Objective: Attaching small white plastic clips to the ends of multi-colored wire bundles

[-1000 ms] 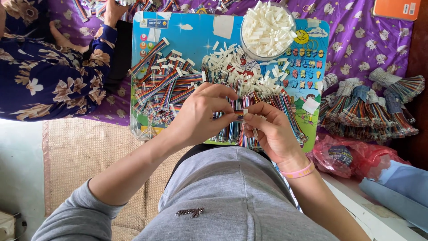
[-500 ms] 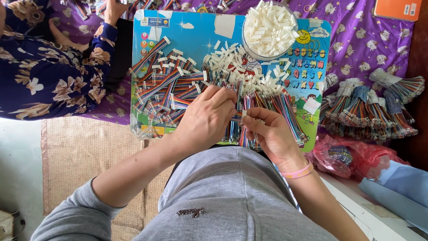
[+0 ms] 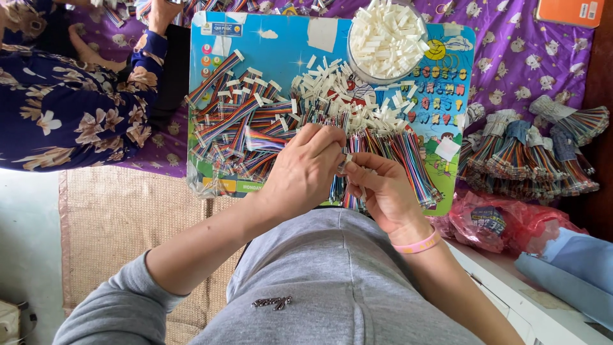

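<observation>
A small white connector [image 3: 345, 161] is pinched between the closed fingers of the left hand [image 3: 305, 171] and right hand [image 3: 382, 191], with rainbow ribbon cables [image 3: 408, 160] at two o'clock on the blue board [image 3: 281, 48].

Bright, even daylight, soft shadows, no glare; sharp centre, with slight wide-angle stretching toward the edges.

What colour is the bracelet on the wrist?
The wristband on the right hand is pink; the head view shows it clearly.
</observation>
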